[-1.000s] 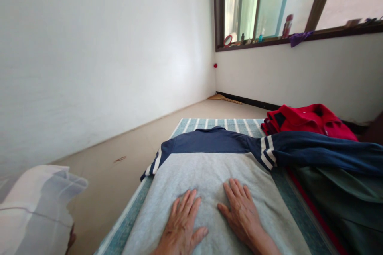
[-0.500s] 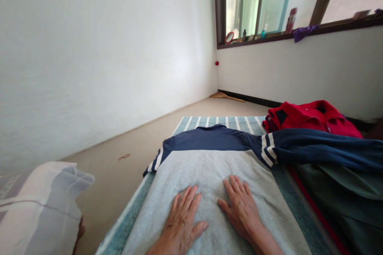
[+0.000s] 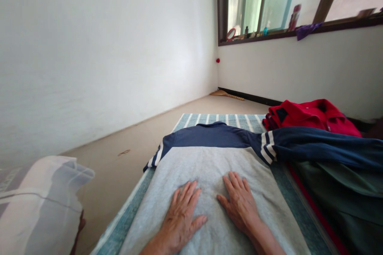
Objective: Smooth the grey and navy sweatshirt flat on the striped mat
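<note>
Sweatshirt: the grey-and-navy sweatshirt (image 3: 209,163) lies spread on the striped cover (image 3: 206,119), collar (image 3: 211,124) towards the far end, hem below the edge of view.
Left hand: palm down on the grey body (image 3: 183,213), fingers apart; its grip is released, pressing on the fabric without pinching it.
Right hand: also flat on the grey body (image 3: 240,203), apart from the left, thumb pointing inward; its grip is released too.
Right-side sleeve: the long navy sleeve (image 3: 323,143) stretches out across the dark green cloth (image 3: 338,187), just in front of the red garment (image 3: 314,113); its cuff is out of view.
Left-side sleeve: only a short banded stretch (image 3: 155,155) shows at the cover's edge; where the rest goes, I cannot tell.
Feel: probably light, soft and limp, with little slip and nothing fragile; it likely wrinkles under a dragged palm.
Where to take hold: the shoulder seams beside the white bands, or both side edges of the body, look like the surest places; one sleeve alone would probably pull the body askew.
</note>
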Motion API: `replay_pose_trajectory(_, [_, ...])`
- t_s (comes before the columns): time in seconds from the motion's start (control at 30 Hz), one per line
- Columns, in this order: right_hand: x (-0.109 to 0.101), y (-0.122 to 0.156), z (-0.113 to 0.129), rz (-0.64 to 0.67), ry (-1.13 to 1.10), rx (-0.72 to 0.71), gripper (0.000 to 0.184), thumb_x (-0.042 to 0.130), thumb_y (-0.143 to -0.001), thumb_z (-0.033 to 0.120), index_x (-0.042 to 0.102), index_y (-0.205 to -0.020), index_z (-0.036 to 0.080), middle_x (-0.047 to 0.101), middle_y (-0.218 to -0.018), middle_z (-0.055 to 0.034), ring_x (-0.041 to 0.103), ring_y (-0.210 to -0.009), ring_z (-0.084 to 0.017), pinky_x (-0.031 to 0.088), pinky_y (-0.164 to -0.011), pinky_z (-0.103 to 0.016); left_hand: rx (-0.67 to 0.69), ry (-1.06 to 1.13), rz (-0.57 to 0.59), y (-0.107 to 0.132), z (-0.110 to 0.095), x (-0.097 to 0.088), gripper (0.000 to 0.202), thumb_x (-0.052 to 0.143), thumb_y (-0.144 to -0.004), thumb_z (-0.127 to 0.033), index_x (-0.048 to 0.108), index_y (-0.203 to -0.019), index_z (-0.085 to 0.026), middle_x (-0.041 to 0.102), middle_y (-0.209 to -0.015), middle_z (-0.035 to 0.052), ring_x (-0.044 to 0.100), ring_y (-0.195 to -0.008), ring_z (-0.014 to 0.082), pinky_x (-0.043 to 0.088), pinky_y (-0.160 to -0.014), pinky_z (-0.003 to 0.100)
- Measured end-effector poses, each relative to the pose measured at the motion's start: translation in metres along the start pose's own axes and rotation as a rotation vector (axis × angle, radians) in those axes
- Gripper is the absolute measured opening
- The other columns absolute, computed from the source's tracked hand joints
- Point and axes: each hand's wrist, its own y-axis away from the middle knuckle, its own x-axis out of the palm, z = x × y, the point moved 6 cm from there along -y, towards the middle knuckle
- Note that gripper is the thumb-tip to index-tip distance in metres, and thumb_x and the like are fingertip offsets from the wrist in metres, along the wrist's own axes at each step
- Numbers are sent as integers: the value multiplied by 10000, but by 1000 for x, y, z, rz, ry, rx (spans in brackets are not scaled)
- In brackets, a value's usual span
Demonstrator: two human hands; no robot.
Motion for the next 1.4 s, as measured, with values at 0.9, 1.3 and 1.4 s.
replay_pose_trajectory(0.9, [0,-1,-2,-17,-7,-5,597,447,-925,474,452,-1432,158,336,-1533,-126,239,-1441,-298,187,-1163,-484,-93,136,294,-39,-18,-47,603,530,-865,-384,427,-1422,-176,283,-1564,149,211,-1451,275,224,-1151,516])
replay_pose_trajectory(1.3, [7,-5,-6,7,-82,6,608,488,-901,444,440,-1441,169,306,-1548,-120,202,-1454,-286,129,-1175,-485,-253,81,45,-139,-31,-21,512,409,-946,-335,441,-1405,-110,299,-1560,147,208,-1458,254,213,-1177,411])
replay_pose_trajectory(1.4, [7,-6,-7,10,-106,6,614,480,-902,455,430,-1448,179,306,-1549,-113,197,-1456,-278,125,-1178,-478,-245,64,16,-148,-33,-9,522,389,-963,-351,421,-1426,-111,290,-1565,135,197,-1460,258,196,-1180,441])
